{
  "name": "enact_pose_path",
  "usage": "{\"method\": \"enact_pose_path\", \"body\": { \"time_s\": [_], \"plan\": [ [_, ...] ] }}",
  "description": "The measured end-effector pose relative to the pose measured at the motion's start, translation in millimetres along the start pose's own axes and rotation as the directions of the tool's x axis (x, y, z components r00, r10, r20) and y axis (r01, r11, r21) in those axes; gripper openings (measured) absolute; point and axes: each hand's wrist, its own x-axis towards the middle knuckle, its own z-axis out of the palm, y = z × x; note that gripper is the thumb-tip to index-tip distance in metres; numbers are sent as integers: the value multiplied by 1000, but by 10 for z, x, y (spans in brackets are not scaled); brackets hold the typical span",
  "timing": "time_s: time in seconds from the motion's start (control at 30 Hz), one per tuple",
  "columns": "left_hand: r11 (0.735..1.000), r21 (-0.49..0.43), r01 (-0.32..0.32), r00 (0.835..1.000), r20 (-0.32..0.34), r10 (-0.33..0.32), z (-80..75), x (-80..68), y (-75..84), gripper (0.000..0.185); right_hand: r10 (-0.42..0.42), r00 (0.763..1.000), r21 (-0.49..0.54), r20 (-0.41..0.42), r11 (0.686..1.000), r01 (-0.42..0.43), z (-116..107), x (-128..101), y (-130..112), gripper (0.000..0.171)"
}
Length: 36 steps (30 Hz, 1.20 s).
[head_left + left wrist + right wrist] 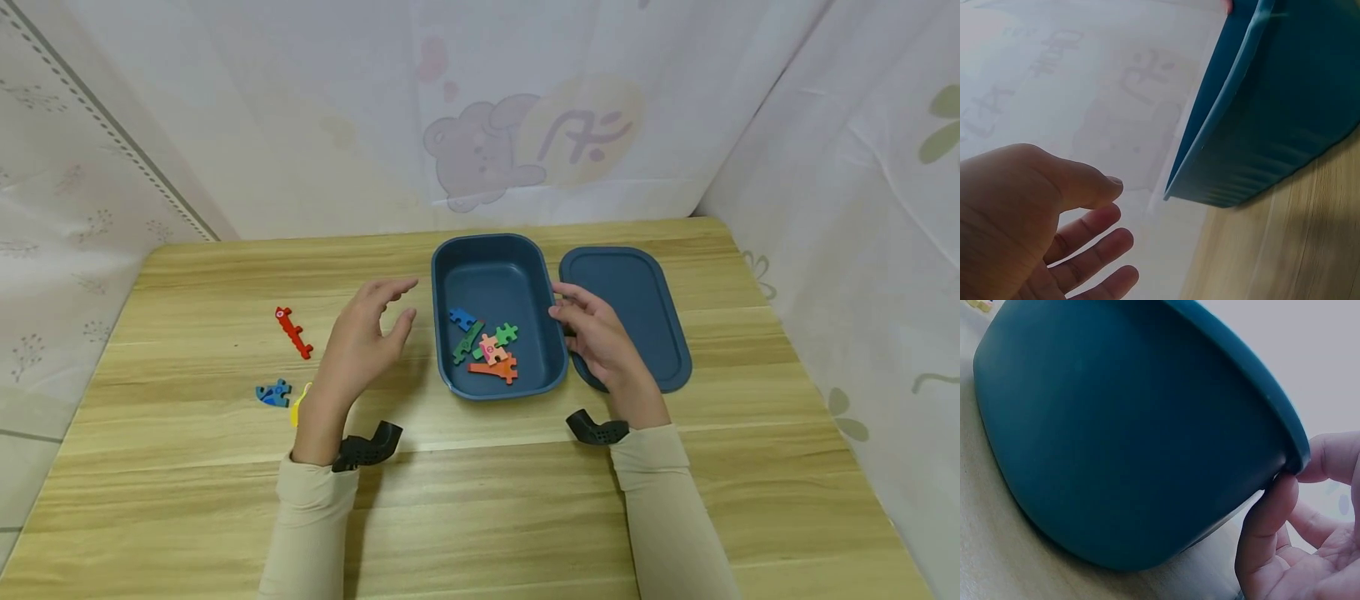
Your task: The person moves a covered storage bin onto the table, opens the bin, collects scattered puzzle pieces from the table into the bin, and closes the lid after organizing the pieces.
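Observation:
A dark blue plastic box [495,279] stands on the table with several coloured jigsaw-like pieces lying inside, among them an orange one [495,369], a green one [507,334] and a blue one [462,318]. To its left my left hand [363,337] hovers with thumb and fingers apart, holding nothing; the left wrist view shows a gap between it and the box wall [1297,94]. On the opposite side my right hand [600,337] touches the outside of the box just under the rim [1297,444] with thumb and fingertips.
Right of the box lies its flat blue lid [637,308], partly beneath my right hand. A red piece [293,332], a blue fish-like piece [273,393] and a yellow piece [298,406] lie on the wooden table [495,517] at left. Pale curtains [300,125] hang behind.

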Motion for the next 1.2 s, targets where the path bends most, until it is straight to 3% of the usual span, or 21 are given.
{"method": "enact_pose_path", "body": {
  "time_s": [0.83, 1.2],
  "plan": [
    [999, -19, 38, 999, -32, -39, -179, -44, -196, 44, 3, 1000, 1, -2, 1000, -3, -9, 0, 8, 60],
    [995, 4, 99, 994, -41, -98, -270, -69, -317, 43, -3, 1000, -1, 1, 1000, 3, -7, 4, 13, 60]
  ]
}}
